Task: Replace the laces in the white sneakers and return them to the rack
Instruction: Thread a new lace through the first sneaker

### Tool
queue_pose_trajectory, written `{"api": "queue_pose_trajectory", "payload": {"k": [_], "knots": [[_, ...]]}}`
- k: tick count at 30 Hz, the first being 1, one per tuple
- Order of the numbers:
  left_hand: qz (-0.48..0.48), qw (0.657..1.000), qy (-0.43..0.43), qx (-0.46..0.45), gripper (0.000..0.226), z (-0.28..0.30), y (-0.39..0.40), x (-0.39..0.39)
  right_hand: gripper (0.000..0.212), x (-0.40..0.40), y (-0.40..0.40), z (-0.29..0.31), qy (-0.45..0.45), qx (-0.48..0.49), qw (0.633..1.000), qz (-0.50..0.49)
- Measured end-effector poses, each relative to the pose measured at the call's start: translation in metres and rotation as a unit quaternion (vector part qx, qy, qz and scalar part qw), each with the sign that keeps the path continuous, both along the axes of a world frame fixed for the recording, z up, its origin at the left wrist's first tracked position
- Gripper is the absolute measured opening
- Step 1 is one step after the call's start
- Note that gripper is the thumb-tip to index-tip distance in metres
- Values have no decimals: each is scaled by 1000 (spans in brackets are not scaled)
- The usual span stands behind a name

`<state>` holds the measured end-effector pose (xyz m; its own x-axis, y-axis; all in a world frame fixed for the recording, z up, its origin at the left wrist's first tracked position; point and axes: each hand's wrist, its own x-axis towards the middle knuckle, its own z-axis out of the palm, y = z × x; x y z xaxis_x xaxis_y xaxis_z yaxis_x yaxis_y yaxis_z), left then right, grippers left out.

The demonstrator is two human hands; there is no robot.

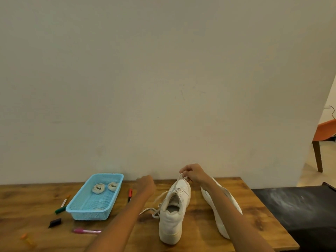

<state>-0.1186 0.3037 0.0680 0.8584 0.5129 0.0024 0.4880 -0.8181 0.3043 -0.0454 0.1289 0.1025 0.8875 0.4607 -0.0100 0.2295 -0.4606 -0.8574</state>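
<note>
Two bare forearms reach in from the bottom edge over a brown wooden table (200, 240). Far left on it lie a small orange clip (24, 236), a black wedge-shaped block (55, 222), a green-capped marker (62, 206) and a pink pen (87, 231). Next comes a light-blue plastic mesh basket (80, 210) holding two rolled cream laces (105, 187) at its far end. A red-and-black marker (129, 195) lies just right of the basket. The left hand (146, 186) hovers beyond it with knuckles up and fingers curled under; whether they hold anything cannot be told. A white lace-up sneaker (172, 220) stands upright, heel toward the camera, with its loose white lace (156, 200) trailing onto the table at its left. Above the toe, the right hand (193, 173) pinches one lace end between thumb and fingertips, pulling it taut upward from the eyelets. A second white sneaker (220, 215) lies tipped on its side just right, partly hidden by the right forearm. An orange chair (325, 131) stands well apart at far right.
</note>
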Motion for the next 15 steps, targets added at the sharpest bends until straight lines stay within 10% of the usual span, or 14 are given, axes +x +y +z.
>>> {"api": "queue_pose_trajectory", "payload": {"k": [3,6,11,15], "knots": [[-88,968,-142,-187,25,13,-15,13,14,-7,10,-6,8,0,998,60],[-156,914,-110,-358,31,22,-34,14,10,-11,18,-9,-5,25,999,47],[-140,980,-16,-138,28,3,-26,20,22,-8,18,-26,-93,-146,985,-11],[-62,976,-86,-188,26,-16,-23,21,29,-21,17,-45,-58,-356,929,82]]}}
